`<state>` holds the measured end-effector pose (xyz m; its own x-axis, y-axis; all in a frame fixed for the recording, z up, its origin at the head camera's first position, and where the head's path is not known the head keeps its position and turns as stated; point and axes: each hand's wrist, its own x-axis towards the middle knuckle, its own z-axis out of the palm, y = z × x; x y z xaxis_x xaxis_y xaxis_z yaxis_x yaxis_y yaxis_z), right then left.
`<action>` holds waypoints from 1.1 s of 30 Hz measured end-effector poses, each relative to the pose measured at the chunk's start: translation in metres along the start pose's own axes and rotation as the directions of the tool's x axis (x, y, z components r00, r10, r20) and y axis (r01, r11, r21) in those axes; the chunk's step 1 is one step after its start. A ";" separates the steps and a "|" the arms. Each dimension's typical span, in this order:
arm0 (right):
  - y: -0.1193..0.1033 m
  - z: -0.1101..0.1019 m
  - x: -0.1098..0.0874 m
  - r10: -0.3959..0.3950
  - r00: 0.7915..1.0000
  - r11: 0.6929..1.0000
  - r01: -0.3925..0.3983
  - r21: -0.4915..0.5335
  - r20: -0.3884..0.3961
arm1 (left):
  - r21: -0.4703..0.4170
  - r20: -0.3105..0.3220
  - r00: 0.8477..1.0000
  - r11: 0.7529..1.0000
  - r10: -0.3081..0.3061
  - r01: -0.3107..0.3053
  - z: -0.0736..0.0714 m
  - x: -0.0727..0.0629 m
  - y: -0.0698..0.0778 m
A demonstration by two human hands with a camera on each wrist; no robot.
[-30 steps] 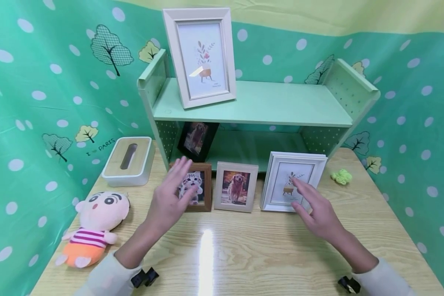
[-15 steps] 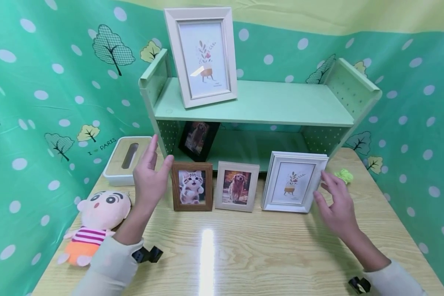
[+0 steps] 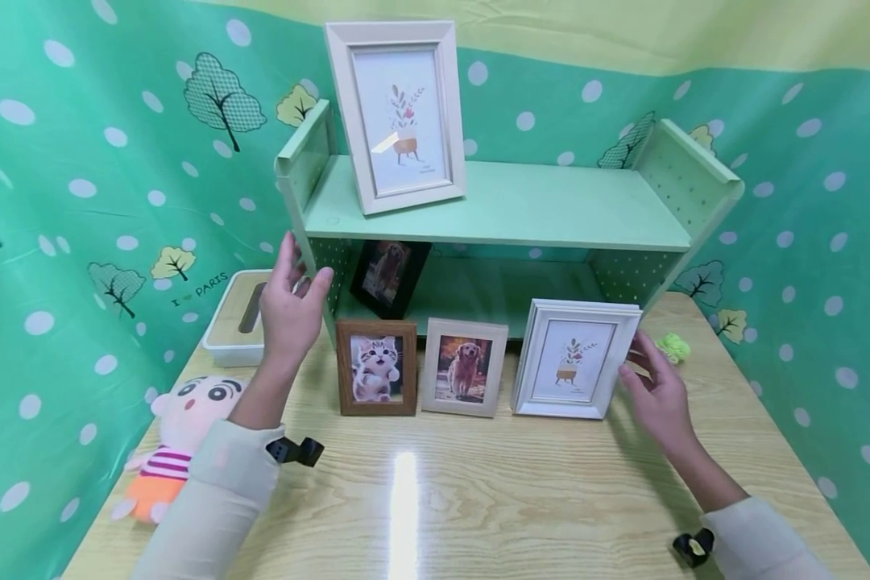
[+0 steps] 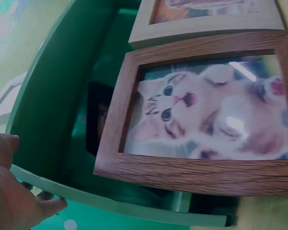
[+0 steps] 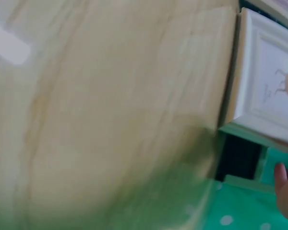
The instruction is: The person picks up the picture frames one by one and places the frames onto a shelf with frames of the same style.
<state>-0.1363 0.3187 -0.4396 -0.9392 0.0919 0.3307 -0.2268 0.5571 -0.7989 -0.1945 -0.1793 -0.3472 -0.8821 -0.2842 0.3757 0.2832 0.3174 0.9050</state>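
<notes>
My left hand [image 3: 290, 314] is at the front edge of the green shelf's [image 3: 551, 201] left side panel, thumb apart from the fingers. In the left wrist view, that hand [image 4: 14, 182] straddles the panel edge; whether it touches cannot be told. My right hand [image 3: 660, 399] is beside the right edge of a white picture frame [image 3: 524, 366] with a potted-plant print, its fingertips partly hidden behind it. A brown wooden frame [image 3: 377, 408] with a kitten picture and a cream frame [image 3: 464, 326] with a dog picture stand left of it, before the shelf.
A larger off-white frame [image 3: 449, 121] stands on the top board, and a black frame [image 3: 395, 282] leans inside the lower level. A tissue box [image 3: 235, 354] and a plush doll [image 3: 199, 411] are at left. A green crocheted item [image 3: 673, 348] lies at right on the wooden table [image 3: 515, 499].
My left hand has moved left from before the kitten frame to the shelf's left panel. My right hand has moved right from before the white frame to its right edge. The frames have stayed put.
</notes>
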 end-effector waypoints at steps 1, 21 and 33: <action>0.004 0.001 0.001 0.014 1.000 1.000 -0.014 0.023 0.013 | 0.001 0.006 1.000 1.000 0.006 -0.006 0.000 0.002 0.000; 0.037 -0.010 0.002 0.038 0.977 0.970 -0.087 0.228 0.208 | 0.177 -0.072 0.986 0.974 0.152 -0.138 0.001 0.021 -0.017; 0.033 -0.012 0.008 0.014 0.974 0.977 -0.061 0.203 0.225 | 0.189 -0.099 0.969 0.960 0.226 -0.205 0.000 0.024 -0.022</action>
<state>-0.1485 0.3478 -0.4569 -0.9762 -0.0882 0.1981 -0.2168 0.3715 -0.9028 -0.2222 -0.1931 -0.3577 -0.7535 -0.2932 0.5884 0.3813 0.5341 0.7545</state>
